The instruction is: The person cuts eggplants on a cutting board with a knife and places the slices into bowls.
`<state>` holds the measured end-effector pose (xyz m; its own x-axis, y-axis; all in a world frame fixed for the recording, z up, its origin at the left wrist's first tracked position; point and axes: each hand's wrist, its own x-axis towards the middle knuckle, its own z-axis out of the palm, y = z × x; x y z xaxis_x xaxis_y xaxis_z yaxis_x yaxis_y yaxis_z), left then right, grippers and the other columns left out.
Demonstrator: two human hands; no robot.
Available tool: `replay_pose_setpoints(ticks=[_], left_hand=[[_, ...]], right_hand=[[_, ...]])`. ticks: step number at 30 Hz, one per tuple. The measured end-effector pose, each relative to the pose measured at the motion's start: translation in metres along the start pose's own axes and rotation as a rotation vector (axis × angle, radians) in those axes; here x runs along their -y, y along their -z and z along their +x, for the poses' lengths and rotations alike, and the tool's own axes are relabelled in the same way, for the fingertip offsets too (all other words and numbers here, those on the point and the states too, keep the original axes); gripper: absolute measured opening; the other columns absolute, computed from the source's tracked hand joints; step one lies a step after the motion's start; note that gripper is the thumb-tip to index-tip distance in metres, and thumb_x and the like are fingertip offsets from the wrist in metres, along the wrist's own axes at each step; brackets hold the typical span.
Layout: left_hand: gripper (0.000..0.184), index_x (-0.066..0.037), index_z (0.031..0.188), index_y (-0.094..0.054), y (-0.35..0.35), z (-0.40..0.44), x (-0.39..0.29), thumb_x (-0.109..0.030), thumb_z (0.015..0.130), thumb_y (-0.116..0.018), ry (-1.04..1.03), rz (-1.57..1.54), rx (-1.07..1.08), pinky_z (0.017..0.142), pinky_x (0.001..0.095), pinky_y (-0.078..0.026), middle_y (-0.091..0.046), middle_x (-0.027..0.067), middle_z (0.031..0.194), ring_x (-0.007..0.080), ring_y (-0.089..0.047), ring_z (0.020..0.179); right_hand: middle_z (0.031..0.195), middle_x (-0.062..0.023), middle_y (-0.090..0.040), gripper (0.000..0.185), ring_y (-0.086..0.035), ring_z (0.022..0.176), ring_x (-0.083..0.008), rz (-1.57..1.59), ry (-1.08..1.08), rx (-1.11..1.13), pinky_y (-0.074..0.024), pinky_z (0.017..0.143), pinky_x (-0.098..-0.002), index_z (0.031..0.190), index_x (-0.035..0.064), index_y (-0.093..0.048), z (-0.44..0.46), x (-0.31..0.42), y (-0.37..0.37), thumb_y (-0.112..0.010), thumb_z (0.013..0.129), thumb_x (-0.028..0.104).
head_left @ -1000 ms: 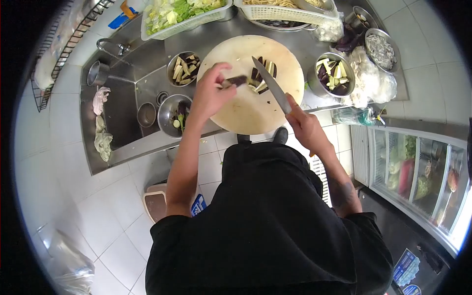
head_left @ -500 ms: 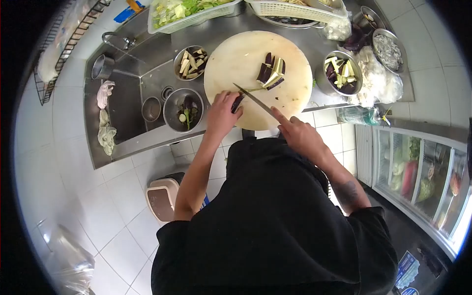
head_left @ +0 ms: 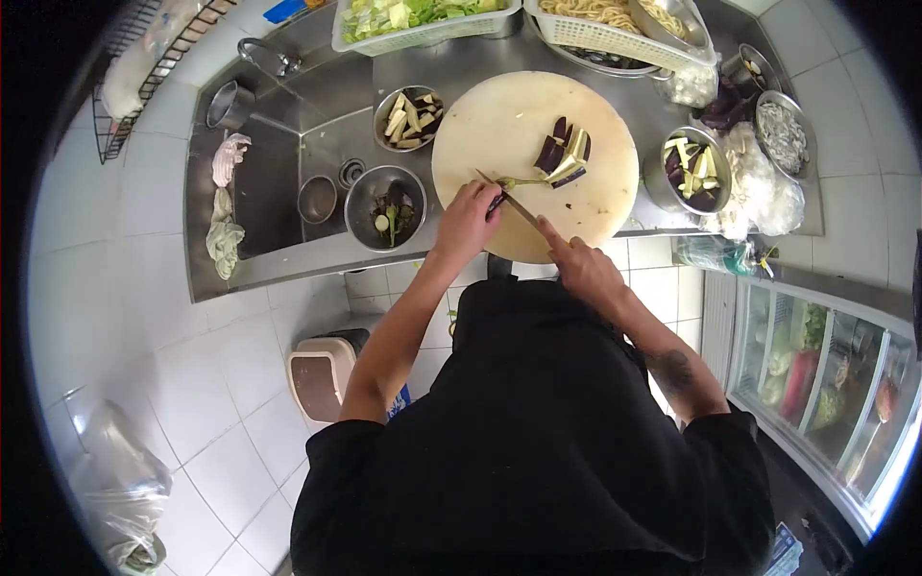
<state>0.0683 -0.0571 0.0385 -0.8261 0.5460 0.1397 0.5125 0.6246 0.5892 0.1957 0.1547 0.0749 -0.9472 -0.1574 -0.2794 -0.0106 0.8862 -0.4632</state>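
On the round cutting board [head_left: 499, 110], my left hand [head_left: 466, 226] is closed around a dark purple eggplant [head_left: 496, 203], mostly hidden by the fingers. A green stem [head_left: 525, 180] sticks out beyond it toward the cut pieces. My right hand [head_left: 584, 269] grips a knife [head_left: 521, 211], its handle inside the fist and the index finger stretched along the top. The blade slants up and left, right beside the left fingertips at the eggplant's stem end; whether it touches is unclear. Cut eggplant pieces [head_left: 564, 154] lie grouped just beyond the blade.
Eggplant pieces fill a bowl [head_left: 380, 127] to the left and a metal pot [head_left: 722, 200] to the right. A steel bowl [head_left: 355, 223] near the sink [head_left: 254, 206] holds trimmings. Baskets of lettuce [head_left: 355, 43] and noodles [head_left: 615, 48] stand behind. A glass-door fridge [head_left: 740, 322] is at right.
The view has shifted, so the counter appears further right and slightly lower. Relative to the board, the knife has moved a little left, closer to my left fingers.
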Motion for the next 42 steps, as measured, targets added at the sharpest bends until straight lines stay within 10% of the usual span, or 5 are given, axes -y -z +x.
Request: replay_pose_setpoints(ticks=[10, 13, 17, 21, 42], left_hand=[[0.055, -0.009, 0.128, -0.061, -0.002, 0.044, -0.015, -0.022, 0.077, -0.076, -0.053, 0.094, -0.012, 0.094, 0.0487, -0.049, -0.063, 0.0153, 0.121, 0.0347, -0.058, 0.114], [0.032, -0.010, 0.110, -0.072, -0.019, 0.080, -0.006, -0.018, 0.079, -0.069, -0.024, 0.245, 0.298, 0.090, 0.0476, -0.051, -0.070, 0.0145, 0.106, 0.0343, -0.063, 0.107], [0.017, -0.008, 0.094, -0.072, 0.023, 0.078, -0.010, -0.014, 0.079, -0.066, 0.037, 0.094, -0.083, 0.081, 0.0471, -0.052, -0.070, 0.0156, 0.099, 0.0362, -0.066, 0.093], [0.019, 0.002, 0.092, -0.071, 0.107, 0.046, 0.011, -0.012, 0.079, -0.070, 0.557, -0.031, -0.045, 0.068, 0.0410, -0.053, -0.068, 0.0186, 0.073, 0.0347, -0.068, 0.070], [0.066, -0.003, 0.122, -0.056, -0.047, 0.139, -0.059, -0.033, 0.071, -0.084, 0.200, 0.101, 0.396, 0.089, 0.0475, -0.054, -0.066, 0.0236, 0.111, 0.0373, -0.066, 0.105]], right_hand=[[0.091, -0.0257, -0.069, 0.058, -0.068, 0.087, -0.0431, 0.456, -0.128, -0.335, -0.0537, 0.078, -0.0485, 0.152, 0.0161, -0.042, -0.060, -0.022, 0.027, -0.059, 0.097, 0.013], [0.077, -0.0172, -0.063, 0.059, -0.059, 0.070, -0.0181, 0.489, -0.289, -0.450, -0.0513, 0.072, -0.0326, 0.154, 0.0134, -0.042, -0.064, -0.038, 0.018, -0.059, 0.098, 0.005], [0.070, -0.0070, -0.052, 0.060, -0.043, 0.067, -0.0097, 0.504, -0.351, -0.515, -0.0449, 0.064, -0.0260, 0.155, 0.0118, -0.040, -0.082, -0.048, 0.023, -0.058, 0.098, 0.004], [0.080, -0.0203, -0.068, 0.057, -0.066, 0.069, -0.0245, 0.503, -0.543, -0.417, -0.0536, 0.072, -0.0376, 0.154, 0.0133, -0.042, -0.100, -0.045, 0.044, -0.059, 0.099, 0.009], [0.088, -0.0272, -0.068, 0.058, -0.067, 0.084, -0.0454, 0.540, -0.456, -0.535, -0.0522, 0.077, -0.0482, 0.150, 0.0102, -0.045, -0.111, -0.076, 0.035, -0.062, 0.095, 0.012]])
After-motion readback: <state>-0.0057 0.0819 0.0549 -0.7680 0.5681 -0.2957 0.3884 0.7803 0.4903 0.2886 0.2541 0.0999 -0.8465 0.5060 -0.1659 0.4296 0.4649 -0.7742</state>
